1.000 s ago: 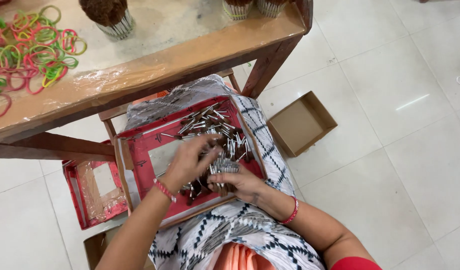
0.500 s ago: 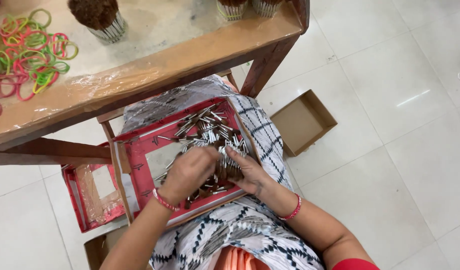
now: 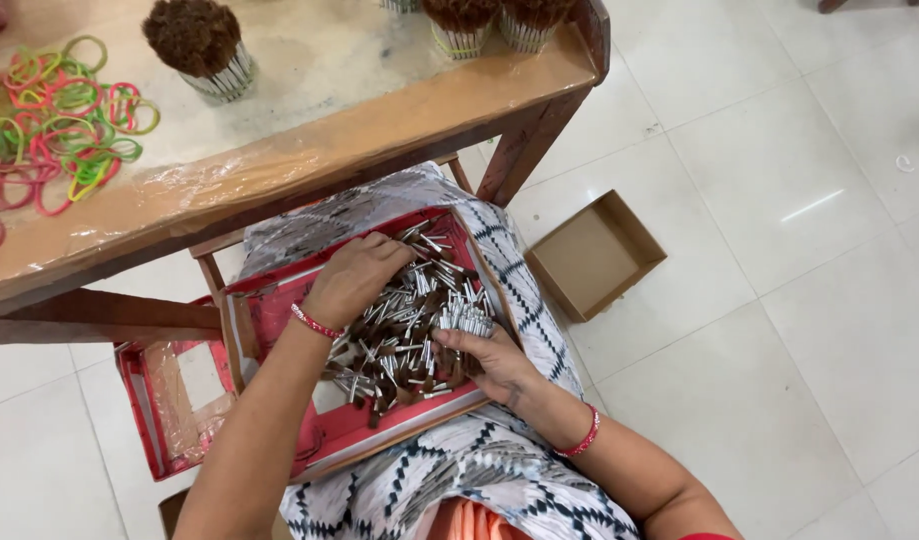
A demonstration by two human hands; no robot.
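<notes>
Red tray [image 3: 279,310] on the lap, under the tabletop [image 3: 379,110] edge: heaped with small silver-and-brown sticks [image 3: 399,335]. Left hand [image 3: 354,280]: palm down on the heap's far side, fingers curled into the sticks. Right hand [image 3: 489,360]: fingers closed round a bundle of sticks [image 3: 466,318], silver ends up. Tabletop: coloured rubber bands [image 3: 54,120], banded brush bundle [image 3: 199,45]. Floor: open cardboard box [image 3: 594,255], second red tray [image 3: 174,400].

The left hand [image 3: 354,280] now lies farther up the red tray [image 3: 279,310], apart from the right hand [image 3: 489,360], which holds a bundle of sticks [image 3: 464,320].
</notes>
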